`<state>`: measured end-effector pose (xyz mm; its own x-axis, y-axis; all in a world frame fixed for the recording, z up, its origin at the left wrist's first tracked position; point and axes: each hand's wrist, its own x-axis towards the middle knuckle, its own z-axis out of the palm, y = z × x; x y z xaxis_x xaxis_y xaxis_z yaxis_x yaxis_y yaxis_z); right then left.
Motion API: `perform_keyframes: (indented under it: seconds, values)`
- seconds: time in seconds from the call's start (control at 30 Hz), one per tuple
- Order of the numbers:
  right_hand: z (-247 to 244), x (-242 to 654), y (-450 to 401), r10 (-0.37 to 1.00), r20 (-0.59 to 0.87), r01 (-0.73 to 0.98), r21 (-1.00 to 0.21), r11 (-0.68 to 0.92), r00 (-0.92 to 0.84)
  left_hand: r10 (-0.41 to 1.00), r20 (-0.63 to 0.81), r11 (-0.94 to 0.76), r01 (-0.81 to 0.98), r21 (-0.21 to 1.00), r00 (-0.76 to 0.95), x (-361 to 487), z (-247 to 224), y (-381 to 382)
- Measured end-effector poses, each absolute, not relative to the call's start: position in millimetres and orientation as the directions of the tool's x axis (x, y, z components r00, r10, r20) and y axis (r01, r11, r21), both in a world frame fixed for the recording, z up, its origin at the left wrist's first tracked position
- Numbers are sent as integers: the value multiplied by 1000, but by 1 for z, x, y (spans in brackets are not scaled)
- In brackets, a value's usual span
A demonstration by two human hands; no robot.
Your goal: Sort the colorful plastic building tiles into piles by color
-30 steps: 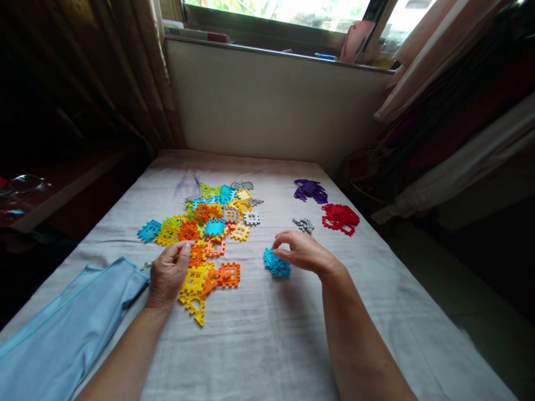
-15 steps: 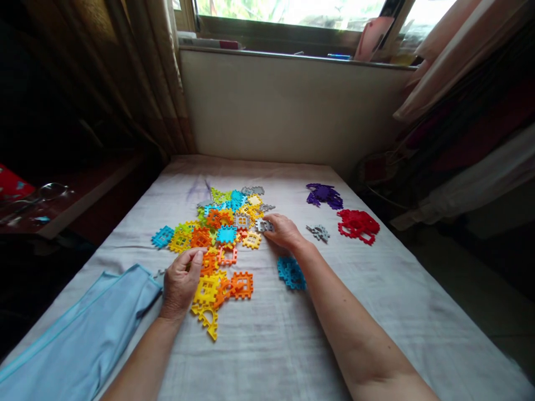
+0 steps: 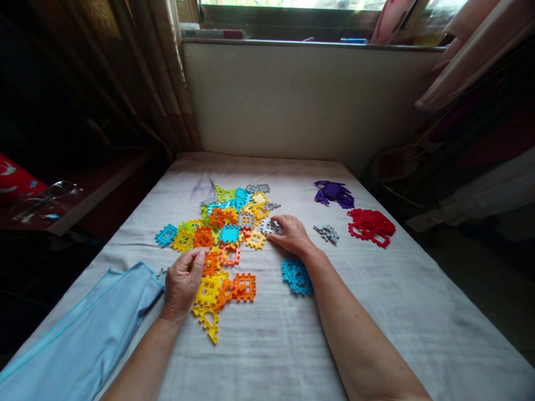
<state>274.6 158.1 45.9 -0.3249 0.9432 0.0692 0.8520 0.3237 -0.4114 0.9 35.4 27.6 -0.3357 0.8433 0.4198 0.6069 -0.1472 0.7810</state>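
Interlocking plastic pieces in mixed colours lie in a heap on a pale sheet (image 3: pixel 276 345). At the heap's right edge, my right hand (image 3: pixel 290 234) pinches a grey piece (image 3: pixel 270 225) between thumb and fingers. My left hand (image 3: pixel 184 275) rests at the heap's near left side, thumb and fingertips together beside an orange piece (image 3: pixel 210 263); whether it grips anything is hidden. Blue pieces (image 3: pixel 296 275) lie below my right wrist. Farther right are a small grey group (image 3: pixel 326 233), a red pile (image 3: pixel 371 226) and a purple pile (image 3: pixel 333 193).
Light blue cloth (image 3: pixel 96 323) covers the near left of the sheet. A low wall (image 3: pixel 292 100) rises behind it, below a window ledge. Curtains (image 3: pixel 163 72) hang at left, and glasses (image 3: pixel 62 189) rest on a dark red surface there.
The camera view has tilted down and shifted slightly left, so the piles appear a little farther right. My right hand still holds the grey piece; my left hand has barely moved.
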Motion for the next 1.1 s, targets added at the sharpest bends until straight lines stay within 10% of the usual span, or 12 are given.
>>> perform_keyframes:
  seconds: [0.5,0.83,1.1]
  values:
    - [88,383,150,981,-175,977,-179,-116,84,691,325,-161,300,940,-646,-7,22,38]
    - [85,389,151,977,-203,979,-179,-97,60,594,297,-166,248,954,-748,-20,18,40]
    - [91,370,151,985,-162,970,-244,15,-56,635,-21,-71,-86,994,-772,-57,40,45]
